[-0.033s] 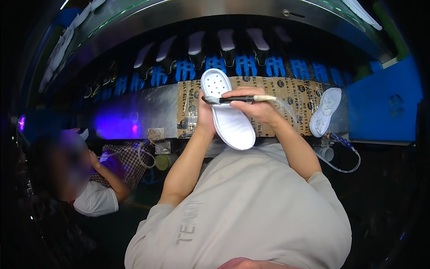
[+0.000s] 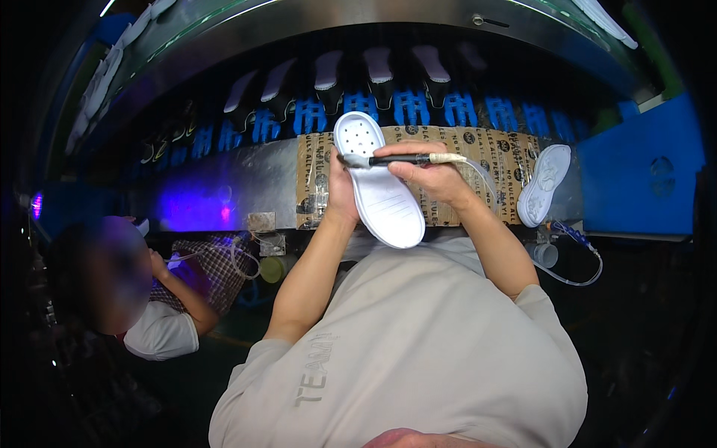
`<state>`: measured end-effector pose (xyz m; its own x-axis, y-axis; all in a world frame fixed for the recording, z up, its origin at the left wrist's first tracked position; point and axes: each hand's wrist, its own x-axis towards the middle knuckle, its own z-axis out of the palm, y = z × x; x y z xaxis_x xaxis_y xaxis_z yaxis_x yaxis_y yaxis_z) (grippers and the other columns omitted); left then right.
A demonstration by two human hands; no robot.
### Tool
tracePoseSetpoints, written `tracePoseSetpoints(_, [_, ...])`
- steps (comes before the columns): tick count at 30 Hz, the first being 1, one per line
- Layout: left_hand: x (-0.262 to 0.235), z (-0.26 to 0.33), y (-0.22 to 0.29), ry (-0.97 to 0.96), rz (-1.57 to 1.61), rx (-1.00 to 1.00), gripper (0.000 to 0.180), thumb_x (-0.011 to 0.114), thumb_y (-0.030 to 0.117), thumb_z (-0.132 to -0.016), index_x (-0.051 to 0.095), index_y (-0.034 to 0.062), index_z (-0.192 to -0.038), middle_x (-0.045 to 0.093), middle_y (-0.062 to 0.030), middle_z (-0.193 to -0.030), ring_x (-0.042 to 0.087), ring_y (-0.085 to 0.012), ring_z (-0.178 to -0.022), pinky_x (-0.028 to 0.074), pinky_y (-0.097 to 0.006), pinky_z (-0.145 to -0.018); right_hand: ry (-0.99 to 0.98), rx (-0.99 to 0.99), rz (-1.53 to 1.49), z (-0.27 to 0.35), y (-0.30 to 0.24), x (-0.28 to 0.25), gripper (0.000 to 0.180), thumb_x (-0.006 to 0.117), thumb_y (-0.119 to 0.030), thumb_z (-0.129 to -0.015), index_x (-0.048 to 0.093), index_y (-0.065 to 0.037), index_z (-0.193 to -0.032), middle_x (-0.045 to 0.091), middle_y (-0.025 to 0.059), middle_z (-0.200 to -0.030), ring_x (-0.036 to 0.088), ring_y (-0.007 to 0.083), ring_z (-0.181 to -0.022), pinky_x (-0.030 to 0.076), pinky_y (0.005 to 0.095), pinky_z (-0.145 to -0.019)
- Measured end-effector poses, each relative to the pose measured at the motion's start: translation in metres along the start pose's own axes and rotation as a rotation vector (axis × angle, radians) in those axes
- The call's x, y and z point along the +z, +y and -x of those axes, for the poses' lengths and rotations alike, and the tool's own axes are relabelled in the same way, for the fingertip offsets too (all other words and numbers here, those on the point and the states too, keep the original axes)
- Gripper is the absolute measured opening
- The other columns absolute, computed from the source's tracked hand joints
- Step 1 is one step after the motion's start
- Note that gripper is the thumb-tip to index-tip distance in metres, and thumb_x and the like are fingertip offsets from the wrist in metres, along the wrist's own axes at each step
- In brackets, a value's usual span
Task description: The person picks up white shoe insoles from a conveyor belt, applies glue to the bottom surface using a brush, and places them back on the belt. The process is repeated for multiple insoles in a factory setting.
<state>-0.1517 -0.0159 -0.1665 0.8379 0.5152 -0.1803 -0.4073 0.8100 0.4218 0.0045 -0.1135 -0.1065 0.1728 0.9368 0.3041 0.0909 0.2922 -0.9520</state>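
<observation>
A white shoe sole (image 2: 388,205) with several small holes in its upper part is tilted in front of me. My left hand (image 2: 342,190) is closed around its left edge, fingers mostly hidden beneath. In my right hand (image 2: 435,178) a black-handled brush (image 2: 401,160) is pinched, with a thin clear tube leading off its pale rear end. Its bristles rest over the sole's left rim, just below the holes. To the right, a second white sole (image 2: 544,185) lies untouched by either hand.
Cardboard (image 2: 478,160) covers the metal bench (image 2: 269,179) under my hands. Beyond it stands a row of blue clamps (image 2: 410,110) and hanging soles (image 2: 378,66). A blue box (image 2: 635,175) is at right; a cup (image 2: 546,255) hangs by the edge. Another person (image 2: 160,328) works at left.
The brush has shifted slightly up and to the right, its handle now more level. The held sole has moved a little up and left.
</observation>
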Motion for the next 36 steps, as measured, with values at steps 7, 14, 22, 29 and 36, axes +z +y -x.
tracePoseSetpoints(7, [-0.014,-0.009,0.014,-0.325,0.169,0.006,0.07,0.029,0.063,-0.107,0.047,0.0106,-0.15,0.059,-0.0151,-0.141,0.061,-0.0299,-0.128,0.054,-0.046,-0.107,-0.201,-0.172,0.338,-0.001,-0.012,0.006,0.026,0.079,-0.013,-0.085,0.081,-0.013,-0.111,0.077,0.0077,-0.091,0.069,0.0241,-0.087,0.048,0.0385,-0.093])
tracePoseSetpoints(14, [0.008,-0.012,0.029,-0.253,0.103,0.075,0.073,0.029,0.069,-0.104,0.05,0.0101,-0.142,0.061,-0.0198,-0.12,0.063,-0.0309,-0.107,0.057,-0.045,-0.091,-0.365,-0.143,0.48,0.002,-0.044,0.013,0.028,0.08,-0.017,-0.086,0.081,-0.016,-0.113,0.077,0.0069,-0.094,0.069,0.0214,-0.094,0.047,0.0399,-0.096])
tracePoseSetpoints(22, [0.032,-0.014,0.056,-0.207,0.15,0.103,0.088,0.02,0.08,-0.099,0.05,0.0087,-0.141,0.062,-0.017,-0.107,0.064,-0.0294,-0.091,0.055,-0.05,-0.088,-0.44,-0.248,0.442,0.004,-0.056,0.014,0.023,0.081,-0.02,-0.086,0.082,-0.017,-0.109,0.077,0.003,-0.093,0.064,0.0175,-0.092,0.043,0.0348,-0.088])
tracePoseSetpoints(29, [0.044,-0.03,0.094,-0.33,-0.029,0.139,0.093,0.022,0.084,-0.096,0.054,0.0084,-0.139,0.063,-0.0165,-0.107,0.066,-0.0289,-0.092,0.058,-0.047,-0.087,-0.48,-0.235,0.394,0.005,-0.061,0.007,0.03,0.085,-0.022,-0.083,0.081,-0.012,-0.11,0.077,0.0039,-0.087,0.064,0.0186,-0.084,0.044,0.0356,-0.085])
tracePoseSetpoints(36, [0.068,-0.042,0.124,-0.521,-0.214,0.05,0.092,0.017,0.076,-0.102,0.053,0.0022,-0.143,0.069,-0.0237,-0.11,0.073,-0.0323,-0.093,0.062,-0.05,-0.085,-0.551,-0.241,0.456,0.0,-0.064,0.006,0.028,0.082,-0.021,-0.086,0.08,-0.015,-0.113,0.077,0.0044,-0.095,0.065,0.0206,-0.087,0.046,0.0362,-0.087])
